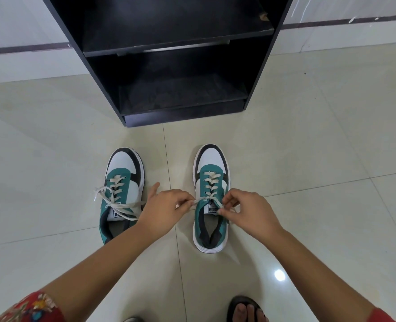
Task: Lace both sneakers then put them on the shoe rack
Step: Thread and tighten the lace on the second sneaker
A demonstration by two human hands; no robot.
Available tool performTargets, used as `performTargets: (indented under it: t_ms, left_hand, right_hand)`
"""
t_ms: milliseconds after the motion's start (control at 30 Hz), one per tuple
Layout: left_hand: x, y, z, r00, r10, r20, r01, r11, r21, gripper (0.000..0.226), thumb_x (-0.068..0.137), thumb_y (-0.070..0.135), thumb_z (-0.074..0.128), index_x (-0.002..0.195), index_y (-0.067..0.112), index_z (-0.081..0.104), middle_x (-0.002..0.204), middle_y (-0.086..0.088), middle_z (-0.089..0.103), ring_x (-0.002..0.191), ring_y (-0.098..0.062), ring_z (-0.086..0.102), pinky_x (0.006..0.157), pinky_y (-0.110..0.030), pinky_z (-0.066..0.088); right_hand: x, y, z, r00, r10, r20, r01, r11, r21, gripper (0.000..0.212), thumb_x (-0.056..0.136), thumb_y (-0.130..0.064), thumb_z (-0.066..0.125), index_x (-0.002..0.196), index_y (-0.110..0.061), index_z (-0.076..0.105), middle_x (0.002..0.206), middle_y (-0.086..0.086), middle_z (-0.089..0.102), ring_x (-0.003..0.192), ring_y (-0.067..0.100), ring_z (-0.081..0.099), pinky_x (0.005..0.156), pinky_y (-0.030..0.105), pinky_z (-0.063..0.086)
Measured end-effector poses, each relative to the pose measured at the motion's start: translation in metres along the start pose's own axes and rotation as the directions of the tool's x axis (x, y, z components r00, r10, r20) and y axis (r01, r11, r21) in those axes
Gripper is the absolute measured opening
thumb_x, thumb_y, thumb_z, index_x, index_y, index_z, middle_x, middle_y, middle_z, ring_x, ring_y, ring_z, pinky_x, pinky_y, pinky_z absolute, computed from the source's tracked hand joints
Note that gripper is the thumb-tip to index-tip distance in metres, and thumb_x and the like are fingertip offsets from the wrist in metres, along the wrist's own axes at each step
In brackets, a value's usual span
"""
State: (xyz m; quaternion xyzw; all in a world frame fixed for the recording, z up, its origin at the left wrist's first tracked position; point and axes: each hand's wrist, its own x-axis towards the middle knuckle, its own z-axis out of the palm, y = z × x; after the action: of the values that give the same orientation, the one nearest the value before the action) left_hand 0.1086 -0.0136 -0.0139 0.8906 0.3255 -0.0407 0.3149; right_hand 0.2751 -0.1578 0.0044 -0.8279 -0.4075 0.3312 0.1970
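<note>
Two teal, white and black sneakers stand side by side on the tiled floor, toes toward the rack. The left sneaker [122, 194] has its white lace tied in a loose bow across the tongue. The right sneaker [212, 196] is laced up through its eyelets. My left hand [163, 209] pinches the left end of the right sneaker's lace [212, 182] beside the shoe. Over the tongue, my right hand [245, 211] pinches the other end. A black shoe rack [169, 63] with two open shelves stands just beyond the sneakers.
Pale glossy floor tiles [308, 159] surround the shoes on all sides. A white wall with a dark stripe runs behind the rack. My foot in a dark sandal [245, 310] shows at the bottom edge.
</note>
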Motion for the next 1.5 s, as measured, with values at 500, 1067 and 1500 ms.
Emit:
performTargets:
  t_ms: [500, 1067, 1500]
  left_hand:
    - [0.005, -0.012, 0.0, 0.998, 0.033, -0.061, -0.027, 0.994, 0.105, 0.022, 0.095, 0.028, 0.046, 0.091, 0.028, 0.067, 0.09, 0.011, 0.068, 0.087, -0.009, 0.061, 0.113, -0.04, 0.016]
    - [0.004, -0.016, -0.003, 0.998, 0.001, 0.059, -0.001, 1.0, 0.001, 0.023, 0.098, 0.029, 0.04, 0.085, 0.031, 0.059, 0.091, 0.012, 0.065, 0.092, -0.005, 0.058, 0.117, -0.043, 0.003]
    - [0.001, 0.033, -0.032, 0.996, -0.067, 0.059, 0.085, 0.487, -0.869, 0.03, 0.101, 0.02, 0.027, 0.08, 0.011, 0.046, 0.09, -0.004, 0.068, 0.05, -0.012, 0.043, 0.055, -0.018, 0.04]
  right_hand:
    - [0.005, 0.011, -0.007, 0.993, 0.097, 0.069, -0.101, 0.994, 0.047, 0.011, 0.084, -0.033, 0.065, 0.078, -0.023, 0.066, 0.08, -0.004, 0.07, 0.08, 0.015, 0.064, 0.075, 0.034, 0.049]
    - [0.005, 0.01, -0.011, 0.982, 0.116, 0.149, -0.115, 0.993, -0.013, 0.016, 0.089, -0.036, 0.057, 0.079, -0.023, 0.06, 0.083, -0.003, 0.069, 0.079, 0.018, 0.062, 0.071, 0.035, 0.047]
    - [0.002, -0.02, -0.029, 1.0, 0.022, 0.002, -0.016, 0.645, 0.764, 0.029, 0.098, -0.024, 0.041, 0.074, -0.017, 0.056, 0.077, -0.005, 0.07, 0.092, 0.025, 0.062, 0.098, 0.049, 0.042]
